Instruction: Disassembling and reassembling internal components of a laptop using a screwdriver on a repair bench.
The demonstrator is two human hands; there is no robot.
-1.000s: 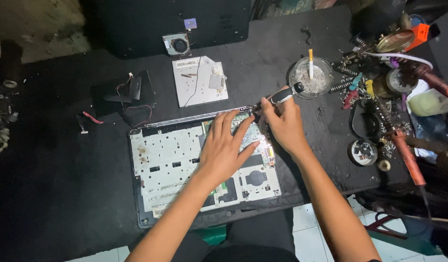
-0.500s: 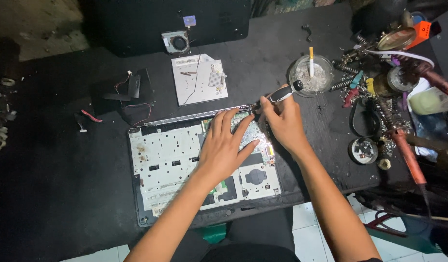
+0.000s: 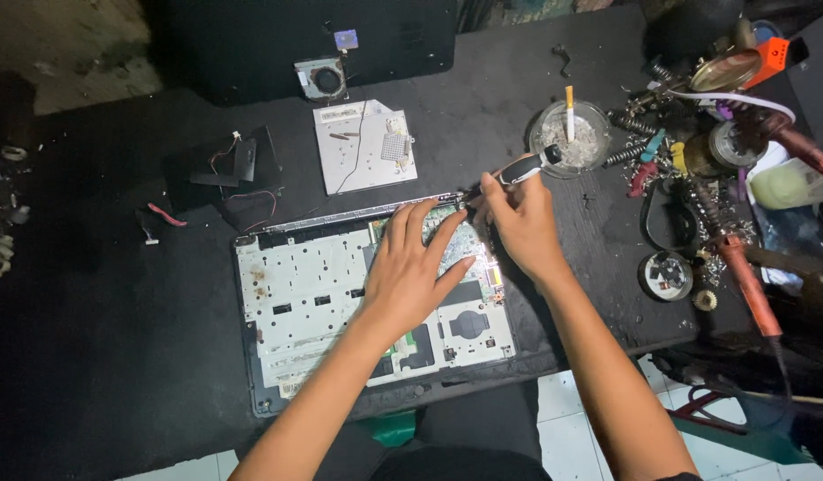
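Screwdriver [image 3: 516, 170] in right hand [image 3: 518, 223], tip at laptop base [image 3: 295, 303].

A dark worktop [image 3: 117, 338] carries an opened laptop base [image 3: 322, 303] near its front edge, with a white drive unit [image 3: 362, 147] and a small cooling fan [image 3: 320, 78] behind it. A glass ashtray [image 3: 567, 138] holding a cigarette stands to the right, beside a cluttered heap of tools and wire spools [image 3: 705, 160].

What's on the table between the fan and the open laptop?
A white drive with a thin black wire across it lies between the fan and the laptop, seen from the head camera.
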